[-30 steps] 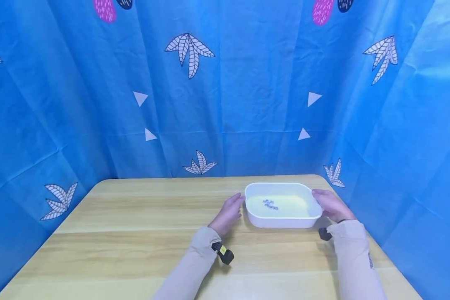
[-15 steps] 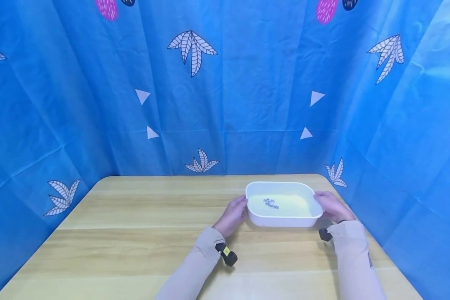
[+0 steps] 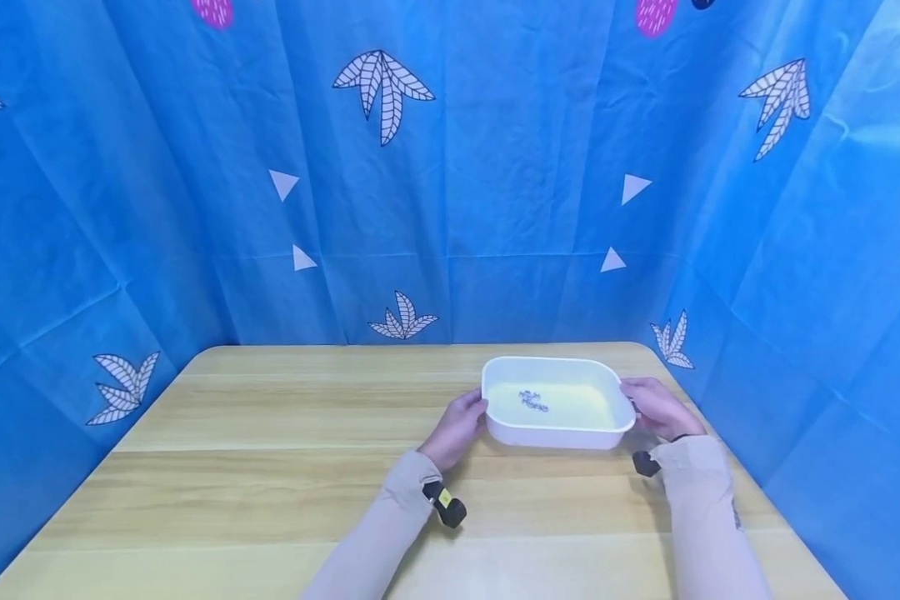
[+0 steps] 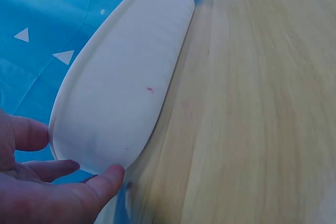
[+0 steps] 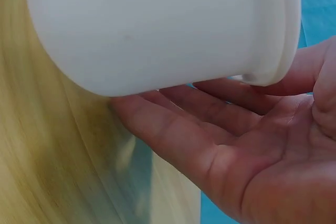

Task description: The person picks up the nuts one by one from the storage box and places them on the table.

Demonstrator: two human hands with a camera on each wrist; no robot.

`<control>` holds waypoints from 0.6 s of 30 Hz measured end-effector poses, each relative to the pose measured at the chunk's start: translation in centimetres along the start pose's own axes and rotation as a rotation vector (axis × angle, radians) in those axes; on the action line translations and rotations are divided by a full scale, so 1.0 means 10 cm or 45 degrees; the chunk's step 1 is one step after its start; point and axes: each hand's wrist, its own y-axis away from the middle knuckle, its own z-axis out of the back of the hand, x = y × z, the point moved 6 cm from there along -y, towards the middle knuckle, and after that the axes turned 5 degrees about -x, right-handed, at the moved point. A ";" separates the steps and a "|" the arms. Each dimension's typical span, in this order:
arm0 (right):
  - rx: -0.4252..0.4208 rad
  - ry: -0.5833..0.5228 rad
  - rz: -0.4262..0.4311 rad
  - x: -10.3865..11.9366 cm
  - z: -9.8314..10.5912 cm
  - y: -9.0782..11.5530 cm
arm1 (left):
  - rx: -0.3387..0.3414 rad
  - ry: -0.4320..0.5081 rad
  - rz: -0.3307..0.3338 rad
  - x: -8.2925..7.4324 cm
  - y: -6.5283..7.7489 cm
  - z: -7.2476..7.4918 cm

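A white rectangular plastic basin [image 3: 555, 437] with rounded corners is at the right rear of the table; a small dark pattern [image 3: 534, 402] shows on its floor. My left hand [image 3: 453, 429] grips its left end. In the left wrist view the thumb and fingers of that hand [image 4: 52, 195] meet the basin's [image 4: 115, 77] rim and lower wall. At the opposite end my right hand [image 3: 662, 408] holds on, its thumb by the rim and its fingers [image 5: 173, 129] along the end wall in the right wrist view. Whether the base touches the wood I cannot tell.
The light wooden table [image 3: 232, 467] spreads to the left and front. A blue curtain [image 3: 450, 167] with leaf prints hangs behind it and along both sides. Its right side hangs close to my right hand. Each wrist wears a black camera [image 3: 450, 508].
The basin has shifted slightly to the left together with both hands. Earlier, the left hand came in against the basin's left end. The head view has tilted down a little.
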 end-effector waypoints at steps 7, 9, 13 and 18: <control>0.026 0.012 0.033 0.05 -0.02 -0.08 | -0.017 0.002 -0.006 -0.07 -0.03 0.06; 0.031 -0.009 0.025 0.05 -0.02 -0.10 | -0.020 0.006 0.000 -0.07 -0.04 0.07; 0.069 -0.034 0.023 0.04 -0.09 -0.11 | -0.030 0.001 0.031 -0.05 -0.02 0.11; 0.113 -0.057 0.060 0.03 -0.19 -0.14 | -0.055 -0.016 0.049 -0.02 0.02 0.19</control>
